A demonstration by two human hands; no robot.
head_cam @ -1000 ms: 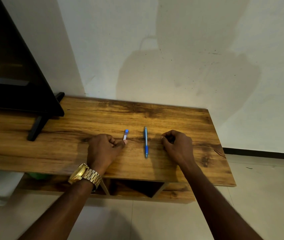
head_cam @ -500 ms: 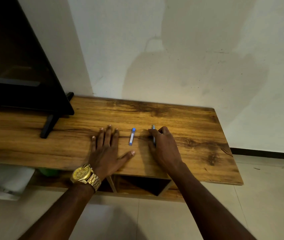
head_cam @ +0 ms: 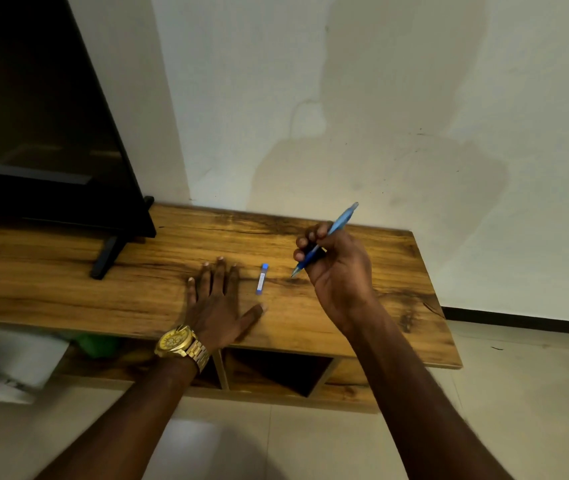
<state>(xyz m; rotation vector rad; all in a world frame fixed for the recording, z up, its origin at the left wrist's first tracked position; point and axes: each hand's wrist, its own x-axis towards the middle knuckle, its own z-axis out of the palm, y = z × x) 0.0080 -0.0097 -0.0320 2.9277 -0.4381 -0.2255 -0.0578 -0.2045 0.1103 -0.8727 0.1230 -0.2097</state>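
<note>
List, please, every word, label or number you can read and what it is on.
No text can be read.
The small tube has a white label, its print too small to read.
The gold watch has a blurred dial.
The blue pen shows no print.

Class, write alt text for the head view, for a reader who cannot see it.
A person's right hand holds a blue pen tip-down above a wooden stand. The left hand rests flat on it beside a small blue-capped tube. A dark television stands far left.
</note>
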